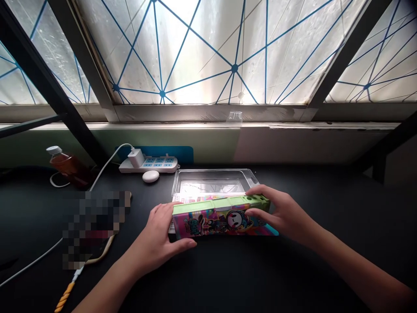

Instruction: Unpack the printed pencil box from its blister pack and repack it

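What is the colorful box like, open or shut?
The colorful box looks shut: its green lid lies flat, no gap showing between the left hand and right hand.

Bare left hand [158,243], bare right hand [282,213], slender fingers [257,190], short nails, slim bare forearms [358,265]

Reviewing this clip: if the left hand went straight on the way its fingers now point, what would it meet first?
The left hand would meet the bright printed box first. Its fingers appear to be against the box's near end already, though depth makes exact contact hard to judge.
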Tool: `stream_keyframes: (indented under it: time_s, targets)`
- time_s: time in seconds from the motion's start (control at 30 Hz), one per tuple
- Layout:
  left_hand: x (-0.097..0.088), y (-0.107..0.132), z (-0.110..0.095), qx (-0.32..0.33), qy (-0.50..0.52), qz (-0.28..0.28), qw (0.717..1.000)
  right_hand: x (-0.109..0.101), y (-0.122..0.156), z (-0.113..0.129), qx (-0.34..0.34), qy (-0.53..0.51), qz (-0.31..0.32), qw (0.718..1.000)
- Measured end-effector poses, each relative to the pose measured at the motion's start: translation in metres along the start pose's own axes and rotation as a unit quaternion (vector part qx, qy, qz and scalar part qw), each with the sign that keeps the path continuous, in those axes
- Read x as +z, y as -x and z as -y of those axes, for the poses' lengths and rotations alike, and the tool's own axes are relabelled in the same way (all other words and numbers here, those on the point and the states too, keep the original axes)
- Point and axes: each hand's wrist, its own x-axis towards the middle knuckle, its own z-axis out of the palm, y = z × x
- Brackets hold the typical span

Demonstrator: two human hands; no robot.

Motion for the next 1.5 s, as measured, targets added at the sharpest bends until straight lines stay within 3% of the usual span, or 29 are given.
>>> stream_keyframes:
  time_s: [0.17, 0.3, 0.5, 0.73, 0.97, 1.13, 1.23, 1.37, 1.5]
  targets:
    - [0.002, 0.001, -0.002, -0.033, 0.015, -0.019, 0.999, 0.001, -0.008, -0.005, 0.024, -0.008, 0.073, 0.997]
    - [0.002, -0.002, -0.002, -0.002, 0.017, -0.001, 1.000, 0.001, -0.011, -0.013, -0.003, 0.055, 0.112, 0.992]
    - [0.009, -0.004, 0.000, 0.000, -0.026, 0.010, 1.000, 0.017, -0.009, -0.004, -0.075, 0.143, 0.051, 0.986]
    - [0.012, -0.006, 0.000, 0.005, -0.049, -0.001, 0.999, 0.045, -0.017, 0.030, -0.088, 0.138, 0.082, 0.983]
    - [0.005, -0.010, -0.010, 0.006, -0.048, 0.002, 0.999, 0.052, -0.022, 0.022, -0.123, 0.140, 0.039, 0.982]
    - [0.005, -0.013, -0.011, -0.009, -0.049, 0.003, 0.999, 0.043, -0.018, 0.023, -0.198, 0.147, -0.076, 0.966]
    - [0.006, -0.013, -0.010, -0.021, -0.042, -0.002, 0.999, 0.031, -0.009, 0.028, -0.259, 0.126, -0.108, 0.951]
    - [0.003, -0.009, -0.008, -0.039, -0.027, 0.015, 0.999, 0.006, 0.006, 0.028, -0.335, 0.080, -0.059, 0.937]
    - [-0.005, -0.003, -0.005, -0.064, 0.021, 0.026, 0.997, -0.022, 0.010, 0.018, -0.266, 0.050, 0.047, 0.962]
